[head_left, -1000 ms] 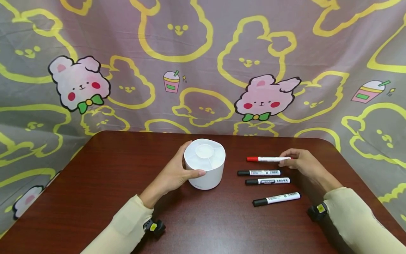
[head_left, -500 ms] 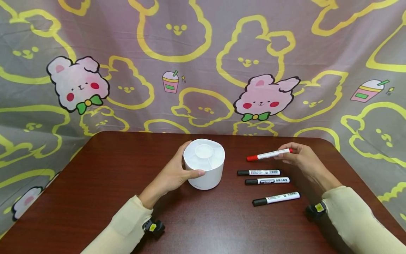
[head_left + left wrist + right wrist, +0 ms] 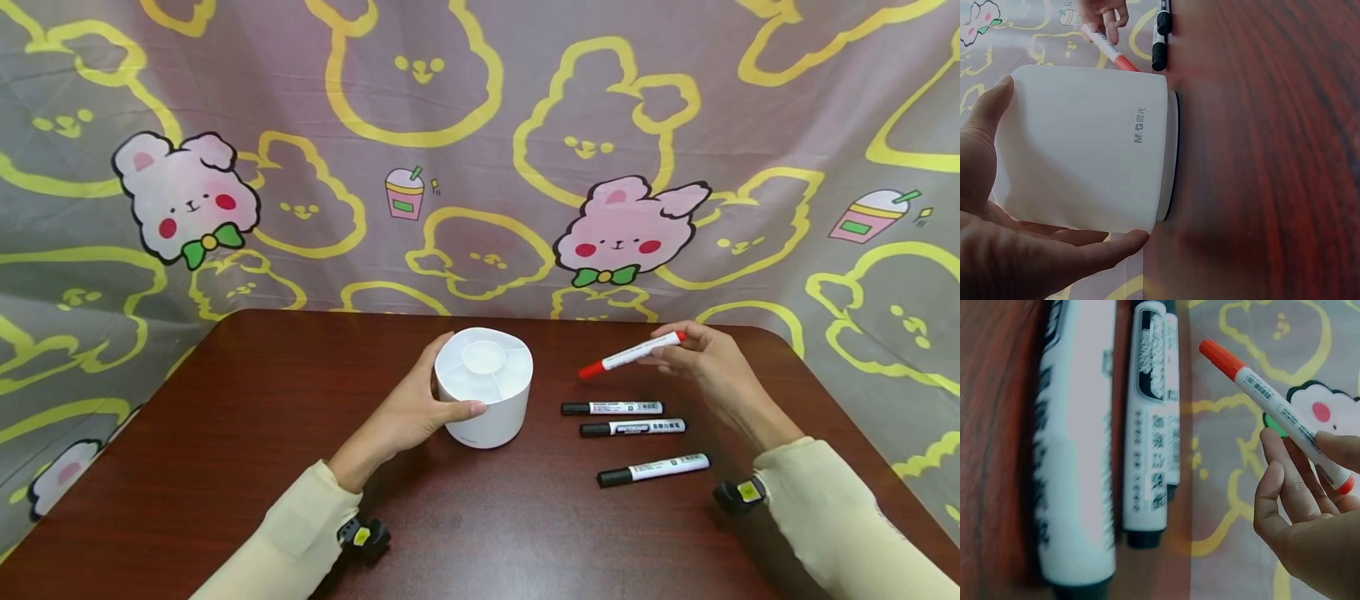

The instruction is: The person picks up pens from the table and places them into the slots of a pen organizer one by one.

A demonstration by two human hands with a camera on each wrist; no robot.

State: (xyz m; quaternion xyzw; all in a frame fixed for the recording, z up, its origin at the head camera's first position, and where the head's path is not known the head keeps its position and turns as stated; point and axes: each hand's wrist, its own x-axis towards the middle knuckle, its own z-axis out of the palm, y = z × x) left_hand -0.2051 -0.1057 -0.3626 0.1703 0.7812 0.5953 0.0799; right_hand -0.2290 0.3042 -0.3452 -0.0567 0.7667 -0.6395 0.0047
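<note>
At the centre of the head view, the left hand (image 3: 416, 408) grips a white round-cornered pen holder (image 3: 487, 423), its thumb spread across the near side and its fingers curved round the left and far sides. The pen holder stands on the dark red wood-grain table (image 3: 225, 467); its top shows a round middle compartment with dividers running out to the rim. In the left wrist view, grey M&G lettering is printed on its wall.

Right of centre, the right hand (image 3: 708, 367) pinches a red-capped marker (image 3: 633, 352) between thumb and fingers, close to its red tail end. The marker is held at a slant, its cap pointing to the lower left of the head view, towards the pen holder but apart from it.

Below it, three black-capped markers lie with their caps to the left: the upper black marker (image 3: 626, 408), the middle black marker (image 3: 648, 427) lettered "WHITEBOARD" just beside it, and the lower black marker (image 3: 667, 469) a little apart and slightly angled.

Pale sleeves (image 3: 292, 525) enter from both lower corners, each with a small black wrist device (image 3: 365, 536). A patterned curtain (image 3: 457, 175) with yellow outlines and pink animal heads fills the upper frame.
</note>
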